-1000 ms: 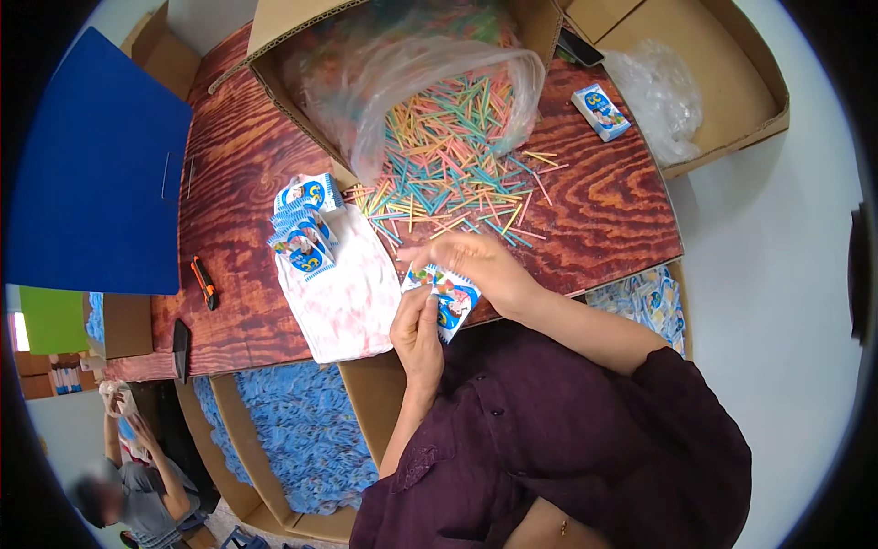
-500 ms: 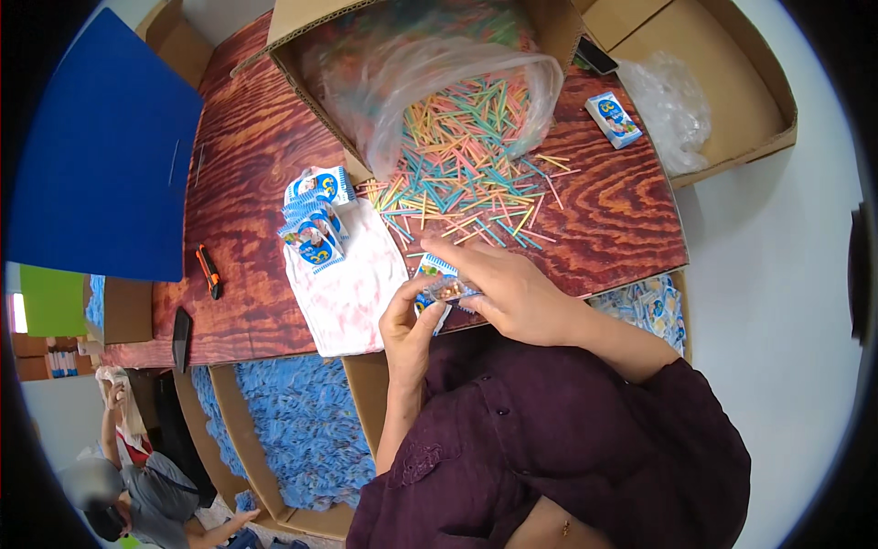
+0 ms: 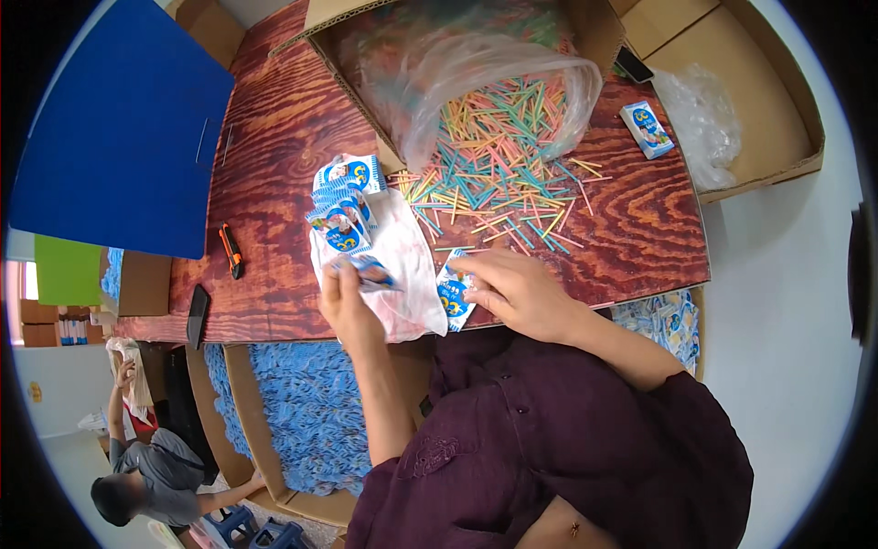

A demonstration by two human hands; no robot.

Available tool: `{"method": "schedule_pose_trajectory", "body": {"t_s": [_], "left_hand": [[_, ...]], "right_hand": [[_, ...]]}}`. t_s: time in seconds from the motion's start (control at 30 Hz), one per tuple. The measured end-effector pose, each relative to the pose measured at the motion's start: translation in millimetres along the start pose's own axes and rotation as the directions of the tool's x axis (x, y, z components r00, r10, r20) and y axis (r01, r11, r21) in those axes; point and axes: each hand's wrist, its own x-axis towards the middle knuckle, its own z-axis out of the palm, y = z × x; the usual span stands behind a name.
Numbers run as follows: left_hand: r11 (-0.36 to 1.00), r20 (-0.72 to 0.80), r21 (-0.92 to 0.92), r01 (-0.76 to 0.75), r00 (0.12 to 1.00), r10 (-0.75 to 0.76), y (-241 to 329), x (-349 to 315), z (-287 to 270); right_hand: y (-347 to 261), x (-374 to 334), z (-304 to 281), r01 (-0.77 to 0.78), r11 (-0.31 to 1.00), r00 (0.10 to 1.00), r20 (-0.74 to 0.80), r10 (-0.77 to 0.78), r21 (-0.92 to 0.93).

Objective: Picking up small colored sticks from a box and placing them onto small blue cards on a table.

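My left hand [image 3: 352, 306] is closed on a small blue-and-white packet [image 3: 375, 274], blurred by motion, above a white cloth [image 3: 402, 297] with pinkish stains. My right hand [image 3: 521, 288] has its fingers and thumb at the edge of a second blue-and-white packet [image 3: 455, 291], which stands out beside the cloth near the table's front edge. Several similar packets [image 3: 346, 206] lie in an overlapping pile on the cloth's far left part. Beyond my right hand, thin pastel sticks [image 3: 508, 151] spill from a clear plastic bag [image 3: 576, 101] onto the table.
The bag lies in a cardboard box [image 3: 361, 101] tipped on its side. A small upright-printed carton [image 3: 647, 130], an orange-black cutter [image 3: 230, 251] and a dark phone-like slab [image 3: 197, 316] lie on the table. A box of blue packets [image 3: 306, 412] stands below; another person [image 3: 160, 471] is at lower left.
My hands have parted: the left moved left over the cloth with its packet, while the right stays by the other packet. The view has shifted, and the other person has moved.
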Motion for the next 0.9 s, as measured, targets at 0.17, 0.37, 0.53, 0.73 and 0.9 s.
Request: {"method": "schedule_pose_trajectory", "body": {"t_s": [0.17,0.37,0.53,0.73,0.9], "left_hand": [[0.922,-0.110,0.339,-0.188,0.965,0.237,-44,69,-29],[0.739,-0.131,0.589,-0.327,0.864,0.486,-60,77,-20],[0.630,0.446,0.602,-0.491,0.861,0.245,-50,-11,-12],[0.396,0.584,0.721,-0.569,0.806,0.094,-45,-38,20],[0.415,0.617,0.657,-0.630,0.765,0.184,-48,-42,17]], "right_hand": [[8,-2,14,0.079,0.997,0.996,0.048,-0.078,-0.020],[13,-2,4,-0.005,0.999,1.000,0.016,0.006,-0.040],[32,-6,-5,-0.130,0.991,0.991,-0.020,0.129,-0.033],[30,0,3,-0.088,0.994,0.996,-0.012,0.087,-0.065],[43,3,8,-0.161,0.983,0.984,-0.088,0.153,-0.085]]}}
